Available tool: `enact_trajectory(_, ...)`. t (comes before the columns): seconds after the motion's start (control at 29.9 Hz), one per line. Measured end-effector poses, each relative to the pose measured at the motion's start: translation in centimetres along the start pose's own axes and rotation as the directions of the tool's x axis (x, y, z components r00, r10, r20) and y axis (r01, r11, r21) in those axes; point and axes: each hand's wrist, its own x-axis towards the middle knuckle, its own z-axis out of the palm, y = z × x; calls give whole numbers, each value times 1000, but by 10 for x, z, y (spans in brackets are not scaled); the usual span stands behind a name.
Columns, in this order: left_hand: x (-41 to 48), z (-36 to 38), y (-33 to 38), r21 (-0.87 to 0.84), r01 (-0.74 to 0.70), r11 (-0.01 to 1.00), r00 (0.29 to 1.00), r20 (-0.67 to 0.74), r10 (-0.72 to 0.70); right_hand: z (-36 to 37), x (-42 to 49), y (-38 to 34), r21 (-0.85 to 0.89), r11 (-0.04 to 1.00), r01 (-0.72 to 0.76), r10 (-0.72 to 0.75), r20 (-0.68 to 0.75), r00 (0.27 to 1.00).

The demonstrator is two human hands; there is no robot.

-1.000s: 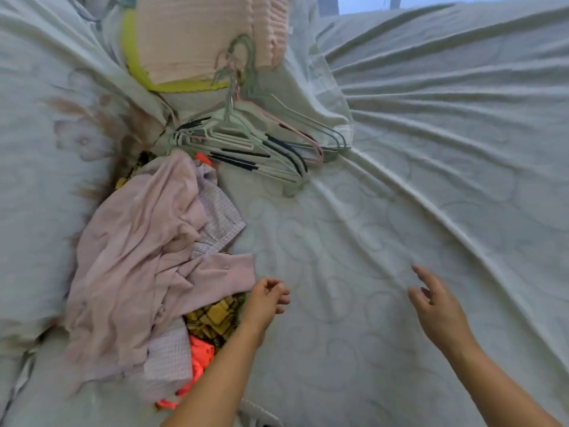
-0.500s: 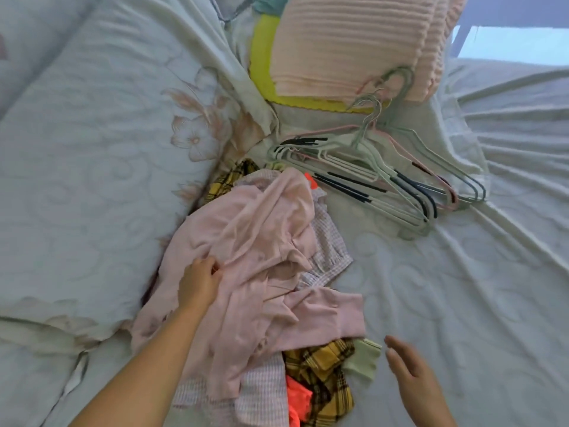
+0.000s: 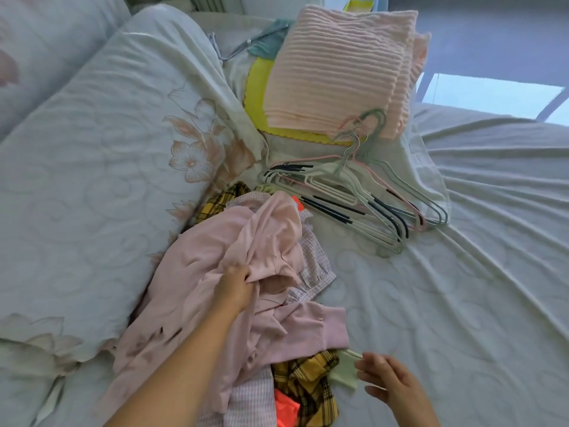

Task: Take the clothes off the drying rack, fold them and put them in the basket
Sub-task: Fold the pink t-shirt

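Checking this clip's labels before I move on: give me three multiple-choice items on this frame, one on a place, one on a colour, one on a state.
1. Where does the bundle of thin coated clothes hangers lie?
A. on the white bed sheet
B. on the flowered pillow
C. in a basket

2. What colour is the soft garment that the left hand grips?
A. yellow plaid
B. neon orange
C. pale pink

3. In what state is the pink ribbed towel?
A. crumpled in a heap
B. folded flat
C. hung on a hanger

Answers: 1 A, the hangers rest directly on the sheet. 2 C, the fingers curl into pale pink cloth. 3 B, its stacked layers show along the right edge.
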Motion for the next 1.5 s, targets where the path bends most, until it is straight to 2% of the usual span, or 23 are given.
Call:
enact_trajectory(0.07, -24, -20, 21, -394, -24, 919, 997, 58, 51, -8, -10, -9, 35, 999, -1, 1, 11, 1000)
enact_trajectory(0.13, -51, -51, 47, -633, -32, 774, 982, 124, 142, -13, -22, -24, 86, 996, 20, -22, 21, 1000)
enact_trajectory(0.27, -105, -126, 108, -825, -141, 547, 924, 88, 371, -24, -47, -69, 111, 983, 146, -154, 67, 986)
enact_trajectory(0.33, -135, -160, 142, -866, -214, 452, 894, 12, 447, -30, -62, -94, 72, 965, 253, -258, 82, 963)
enact_trajectory(0.4, -168, -190, 179, -891, -267, 367, 878, -68, 474, -41, -81, -117, -51, 912, 408, -403, 80, 912)
enact_trajectory(0.47, -197, -215, 210, -925, -277, 262, 852, -110, 511, -57, -105, -138, -250, 790, 559, -547, 122, 828)
enact_trajectory(0.53, -228, -234, 241, -953, -254, 163, 817, -121, 564, -79, -132, -150, -310, 673, 672, -637, 221, 739)
enact_trajectory(0.6, -255, -249, 268, -972, -218, 87, 797, -126, 590, -103, -155, -156, -395, 501, 770, -725, 295, 622)
enact_trajectory(0.67, -276, -257, 294, -986, -163, 16, 788, -120, 603, -123, -174, -164, -501, 276, 820, -830, 307, 467)
enact_trajectory(0.74, -295, -262, 321, -992, -116, -47, 790, -120, 602, -142, -185, -175, -553, 67, 830, -927, 275, 257)
enact_trajectory(0.8, -310, -263, 345, -992, -81, -99, 772, -125, 623, -156, -200, -192, -591, 6, 807, -974, 181, 140)
enact_trajectory(0.87, -322, -263, 367, -986, -90, -137, 759, -157, 632, -171, -215, -214, -608, 17, 794, -993, 86, 87)
enact_trajectory(0.9, -327, -264, 375, -982, -102, -159, 752, -181, 634, -177, -222, -223, -620, -6, 784, -995, 85, 60)
enact_trajectory(1.0, -337, -270, 400, -968, -78, -238, 736, -217, 641, -185, -239, -237, -697, -210, 685, -976, 194, -101)
enact_trajectory(1.07, -344, -276, 416, -959, -63, -275, 711, -237, 662, -182, -243, -240, -729, -238, 641, -970, 215, -116)
enact_trajectory(1.14, -353, -282, 429, -953, -100, -286, 690, -273, 670, -181, -245, -246, -726, -178, 664, -984, 128, -124)
enact_trajectory(1.17, -354, -286, 433, -949, -128, -287, 683, -294, 669, -183, -248, -251, -677, -111, 728, -992, 36, -118)
enact_trajectory(1.24, -352, -293, 433, -936, -177, -303, 694, -337, 636, -190, -270, -271, -476, 76, 876, -989, -148, 5)
enact_trajectory(1.3, -339, -299, 421, -936, -187, -299, 770, -328, 547, -204, -290, -296, -309, 228, 923, -959, -236, 158)
enact_trajectory(1.34, -330, -300, 413, -944, -227, -240, 813, -320, 487, -212, -300, -310, -306, 277, 911, -946, -255, 202)
enact_trajectory(1.4, -316, -297, 395, -930, -364, 49, 860, -315, 401, -222, -316, -340, -371, 299, 879, -947, -229, 226)
enact_trajectory(1.47, -316, -284, 384, -794, -476, 378, 842, -288, 456, -220, -327, -366, -483, 264, 835, -965, -124, 233)
enact_trajectory(1.5, -323, -277, 384, -681, -572, 457, 785, -294, 545, -215, -330, -377, -531, 230, 816, -970, -54, 238)
